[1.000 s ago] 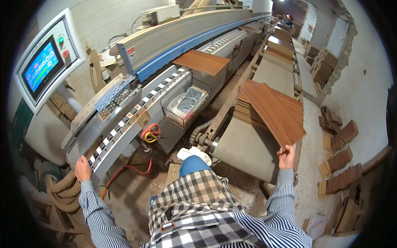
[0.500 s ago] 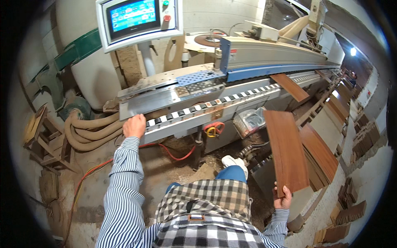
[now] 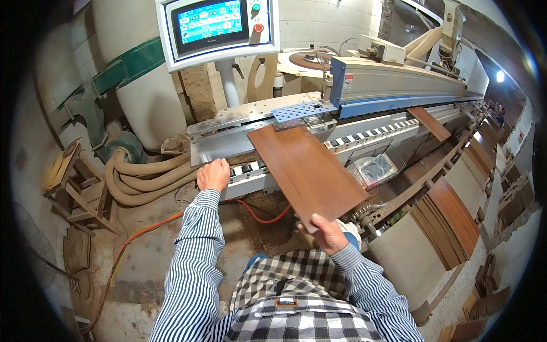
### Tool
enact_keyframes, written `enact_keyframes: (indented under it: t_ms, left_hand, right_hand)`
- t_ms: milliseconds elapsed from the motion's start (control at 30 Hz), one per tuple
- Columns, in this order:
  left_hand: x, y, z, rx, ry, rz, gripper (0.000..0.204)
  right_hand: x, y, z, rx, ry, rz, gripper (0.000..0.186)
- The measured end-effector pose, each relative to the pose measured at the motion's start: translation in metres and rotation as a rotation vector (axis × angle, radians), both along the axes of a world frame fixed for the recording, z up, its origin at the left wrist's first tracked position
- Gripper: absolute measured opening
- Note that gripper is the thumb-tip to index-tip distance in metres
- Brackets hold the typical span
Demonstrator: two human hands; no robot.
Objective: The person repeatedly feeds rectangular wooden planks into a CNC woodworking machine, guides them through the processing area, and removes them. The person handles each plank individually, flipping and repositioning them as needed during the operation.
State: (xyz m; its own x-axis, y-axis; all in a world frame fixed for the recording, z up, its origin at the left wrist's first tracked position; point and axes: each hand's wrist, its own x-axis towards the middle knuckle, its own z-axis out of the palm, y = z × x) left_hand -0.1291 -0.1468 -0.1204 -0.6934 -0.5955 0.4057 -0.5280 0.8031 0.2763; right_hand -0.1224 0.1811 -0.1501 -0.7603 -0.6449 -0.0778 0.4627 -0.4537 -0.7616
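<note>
The panel (image 3: 310, 176) is in the air in front of the person, slanting across the rail (image 3: 336, 141), its far left corner over the metal desk (image 3: 219, 151); whether it touches either, I cannot tell. The right hand (image 3: 329, 235) has it by the near corner, grip closed, thumb on top and fingers mostly hidden beneath; a corner hold probably leaves the other edges free, though the far end's weight likely pulls on the wrist. The left hand (image 3: 213, 175) sits curled on the rail's left end, perhaps to steady the body; whether that grip clasps the metal, I cannot tell.

The panel itself hides a middle stretch of the rail's rollers; beyond its right edge, a wire basket (image 3: 373, 169) juts out beside the rail, and a red hose (image 3: 262, 215) runs low beneath; both could catch a swinging corner. Another board (image 3: 428, 123) lies across the rail farther along, by the blue-edged beam (image 3: 407, 85); a stack (image 3: 439, 225) leans along the conveyor (image 3: 401, 251), toward its right edge. The screen (image 3: 211, 25) stands behind the desk; thick ducts (image 3: 154, 188) and a stool (image 3: 80, 191) are left of it.
</note>
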Motion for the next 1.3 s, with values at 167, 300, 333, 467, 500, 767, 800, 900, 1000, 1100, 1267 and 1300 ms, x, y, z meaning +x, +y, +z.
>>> enact_keyframes:
  t_ms: [167, 300, 333, 467, 500, 767, 800, 900, 1000, 1100, 1267, 1300]
  left_hand:
    - [-0.001, 0.002, 0.002, 0.004, -0.011, -0.014, 0.039]
    - [0.001, 0.003, 0.005, 0.022, -0.022, -0.010, 0.040]
    - [-0.001, 0.003, 0.004, 0.019, -0.018, -0.012, 0.040]
    - [-0.001, 0.002, 0.001, 0.006, -0.012, -0.013, 0.040]
    - [-0.001, 0.002, 0.001, 0.002, -0.010, -0.013, 0.040]
    - [-0.001, 0.005, 0.004, 0.000, -0.016, -0.006, 0.039]
    - [0.000, 0.005, 0.005, -0.002, -0.019, -0.004, 0.039]
    - [0.000, 0.004, 0.005, 0.000, -0.029, -0.002, 0.040]
    - [-0.002, 0.004, 0.004, 0.009, -0.043, 0.002, 0.041]
    - [-0.002, 0.004, 0.004, 0.003, -0.037, 0.007, 0.040]
    - [-0.003, 0.003, 0.002, -0.010, -0.037, 0.015, 0.040]
    - [-0.003, 0.003, 0.002, -0.015, -0.036, 0.016, 0.039]
  right_hand:
    - [-0.010, -0.038, 0.009, 0.087, 0.134, 0.378, 0.050]
    - [-0.016, -0.057, -0.001, 0.144, 0.212, 0.426, 0.050]
    - [-0.015, -0.060, -0.004, 0.162, 0.241, 0.401, 0.048]
    - [-0.011, -0.066, -0.005, 0.196, 0.334, 0.333, 0.041]
    - [-0.012, -0.066, -0.008, 0.195, 0.368, 0.319, 0.040]
    - [-0.014, -0.051, -0.024, 0.208, 0.371, 0.156, 0.034]
    - [-0.014, -0.048, -0.024, 0.196, 0.360, 0.133, 0.034]
    - [-0.018, -0.040, -0.026, 0.170, 0.338, 0.001, 0.035]
    - [-0.027, -0.026, -0.032, 0.139, 0.306, -0.075, 0.027]
    - [-0.036, -0.011, -0.035, 0.153, 0.241, -0.150, 0.021]
    - [-0.051, 0.010, -0.036, 0.208, 0.178, -0.297, 0.026]
    - [-0.053, 0.015, -0.036, 0.209, 0.171, -0.315, 0.027]
